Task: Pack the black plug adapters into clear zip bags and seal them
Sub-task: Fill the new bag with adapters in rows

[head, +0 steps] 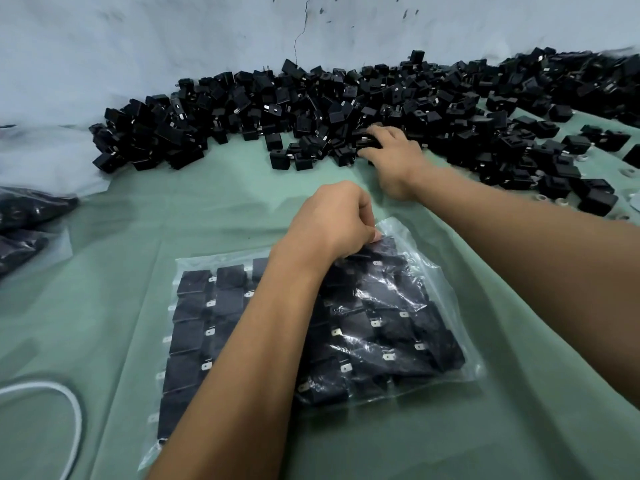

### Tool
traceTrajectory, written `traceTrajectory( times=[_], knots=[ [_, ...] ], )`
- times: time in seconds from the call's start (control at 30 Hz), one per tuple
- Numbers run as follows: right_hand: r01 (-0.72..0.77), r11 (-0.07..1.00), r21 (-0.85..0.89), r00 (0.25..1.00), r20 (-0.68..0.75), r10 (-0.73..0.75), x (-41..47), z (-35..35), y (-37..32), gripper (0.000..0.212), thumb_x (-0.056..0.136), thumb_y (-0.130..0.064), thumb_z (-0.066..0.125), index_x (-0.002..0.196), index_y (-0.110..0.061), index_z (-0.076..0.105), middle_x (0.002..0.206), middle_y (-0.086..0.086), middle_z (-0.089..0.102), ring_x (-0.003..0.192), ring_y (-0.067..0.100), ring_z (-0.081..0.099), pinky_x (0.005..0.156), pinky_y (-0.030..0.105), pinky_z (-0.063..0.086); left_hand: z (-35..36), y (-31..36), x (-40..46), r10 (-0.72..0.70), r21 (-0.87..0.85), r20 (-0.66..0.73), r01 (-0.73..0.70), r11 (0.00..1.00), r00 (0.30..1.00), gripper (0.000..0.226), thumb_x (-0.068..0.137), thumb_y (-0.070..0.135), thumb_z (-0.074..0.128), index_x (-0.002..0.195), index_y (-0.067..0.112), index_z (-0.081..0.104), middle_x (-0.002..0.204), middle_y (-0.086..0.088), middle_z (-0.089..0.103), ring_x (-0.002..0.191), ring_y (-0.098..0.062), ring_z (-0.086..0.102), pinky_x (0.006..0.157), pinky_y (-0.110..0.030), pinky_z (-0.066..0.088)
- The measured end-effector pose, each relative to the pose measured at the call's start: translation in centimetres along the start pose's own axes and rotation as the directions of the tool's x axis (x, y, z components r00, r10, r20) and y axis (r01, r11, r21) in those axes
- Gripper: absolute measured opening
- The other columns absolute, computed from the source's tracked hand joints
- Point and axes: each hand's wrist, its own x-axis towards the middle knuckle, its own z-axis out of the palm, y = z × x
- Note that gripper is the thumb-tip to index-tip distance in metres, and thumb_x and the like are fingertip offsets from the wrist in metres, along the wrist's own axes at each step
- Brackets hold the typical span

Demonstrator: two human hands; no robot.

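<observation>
Head view, looking down over both forearms. Green cloth (450,438) covers the counter; a pale, scuffed wall (138,46) rises behind it.

Clear zip bag (433,271) lies flat in the middle of the cloth, its mouth toward the far side. We see black plug adapters packed inside in rows, metal prongs showing through the plastic. The right part of the bag is wrinkled and glossy, and the adapters there sit less evenly.

Left hand (332,223): fingers curled, pinching the far edge of the bag at its mouth. The forearm crosses the bag's middle and hides part of the rows.

Right hand (391,150): stretched out to the loose pile of adapters (277,98) heaped along the foot of the wall. Its fingers are bent down over 1 or more adapters at the near edge of the pile; motion blur stops us from telling how many, or whether they are lifted.

The pile runs from left of centre to the far right edge, thinning out into scattered pieces on the right.

At the left edge lie filled bags (24,220) of dark pieces, blurred. A white cable (74,410) loops in the lower left corner. Small pale rings (561,201) lie among the adapters at right.
</observation>
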Motion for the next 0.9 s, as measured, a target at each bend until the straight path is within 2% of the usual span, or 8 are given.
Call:
traceTrajectory(
  times=[0.1, 0.23, 0.37, 0.43, 0.57, 0.63, 0.77, 0.9],
  knots=[
    [-0.012, 0.993, 0.116, 0.980, -0.198, 0.036, -1.7, 0.3, -0.3, 0.047, 0.089, -0.009, 0.068, 0.134, -0.021, 0.063, 0.137, 0.015, 0.043, 0.125, 0.036, 0.041, 0.101, 0.046, 0.042, 0.0, 0.1, -0.1, 0.022, 0.007, -0.018, -0.022, 1.000, 1.000, 0.017, 0.082, 0.025, 0.086, 0.075, 0.025, 0.071, 0.073, 0.009, 0.068, 0.071, -0.009, 0.065, 0.065, -0.029, 0.055],
    [-0.055, 0.837, 0.545, 0.893, -0.348, 0.285, -6.7, -0.1, 0.0, 0.021, 0.095, -0.013, 0.067, 0.114, -0.022, 0.066, 0.107, 0.000, 0.062, 0.094, 0.020, 0.058, 0.085, 0.033, 0.049, -0.1, 0.2, -0.2, 0.081, 0.004, -0.027, -0.081, 0.997, 0.996, 0.018, 0.084, 0.016, 0.083, 0.078, 0.026, 0.070, 0.080, 0.009, 0.069, 0.077, -0.010, 0.066, 0.073, -0.032, 0.059],
    [-0.077, 0.475, 0.876, 0.853, -0.189, 0.487, -12.6, -0.4, 0.4, 0.014, 0.093, -0.021, 0.074, 0.099, -0.030, 0.066, 0.089, -0.006, 0.071, 0.075, 0.009, 0.065, 0.069, 0.024, 0.049, 0.2, 0.8, -0.5, 0.193, 0.016, 0.023, -0.193, 0.981, 0.981, 0.027, 0.090, 0.006, 0.071, 0.094, 0.032, 0.069, 0.104, 0.008, 0.062, 0.097, -0.015, 0.061, 0.083, -0.031, 0.053],
    [-0.106, 0.418, 0.902, 0.874, -0.116, 0.472, -14.7, -0.2, 0.7, 0.014, 0.095, -0.022, 0.074, 0.102, -0.030, 0.067, 0.091, 0.002, 0.072, 0.075, 0.013, 0.066, 0.068, 0.026, 0.049, 0.3, 1.2, -0.7, 0.252, -0.004, 0.099, -0.252, 0.968, 0.963, 0.039, 0.094, 0.002, 0.062, 0.100, 0.039, 0.070, 0.111, 0.006, 0.055, 0.110, -0.015, 0.051, 0.089, -0.030, 0.045],
    [-0.092, 0.579, 0.810, 0.936, -0.128, 0.327, -16.9, 0.1, 1.0, 0.033, 0.090, -0.030, 0.078, 0.121, -0.033, 0.068, 0.095, -0.007, 0.069, 0.082, 0.005, 0.064, 0.077, 0.018, 0.052, 0.6, 2.0, -1.2, 0.289, -0.015, 0.240, -0.294, 0.956, 0.927, 0.050, 0.097, 0.001, 0.053, 0.104, 0.047, 0.072, 0.121, 0.003, 0.050, 0.122, -0.018, 0.031, 0.101, -0.029, 0.026],
    [-0.093, 0.684, 0.723, 0.935, -0.172, 0.309, -17.1, 0.2, 1.0, 0.034, 0.084, -0.029, 0.084, 0.116, -0.027, 0.071, 0.097, -0.009, 0.071, 0.088, 0.006, 0.066, 0.084, 0.023, 0.055, 0.7, 2.3, -1.4, 0.292, -0.024, 0.249, -0.295, 0.955, 0.923, 0.047, 0.098, 0.005, 0.054, 0.095, 0.047, 0.074, 0.124, 0.006, 0.050, 0.126, -0.016, 0.030, 0.110, -0.032, 0.024],
    [-0.108, 0.743, 0.660, 0.939, -0.177, 0.294, -17.0, 0.1, 0.7, 0.036, 0.075, -0.030, 0.091, 0.104, -0.021, 0.070, 0.099, -0.005, 0.070, 0.092, 0.015, 0.065, 0.082, 0.029, 0.052, 0.3, 2.5, -1.4, 0.284, -0.018, 0.225, -0.287, 0.958, 0.932, 0.041, 0.092, 0.007, 0.057, 0.076, 0.043, 0.071, 0.124, 0.010, 0.051, 0.130, -0.014, 0.029, 0.120, -0.042, 0.021],
    [-0.131, 0.779, 0.613, 0.973, -0.070, 0.219, -17.4, -0.6, 2.0, 0.056, 0.077, -0.039, 0.089, 0.124, -0.022, 0.065, 0.118, -0.007, 0.063, 0.098, 0.015, 0.059, 0.087, 0.030, 0.049, -0.3, 2.6, -1.6, 0.303, -0.016, 0.243, -0.308, 0.951, 0.922, 0.027, 0.086, 0.012, 0.061, 0.076, 0.036, 0.069, 0.125, 0.010, 0.052, 0.131, -0.016, 0.029, 0.117, -0.045, 0.027]
  ],
)
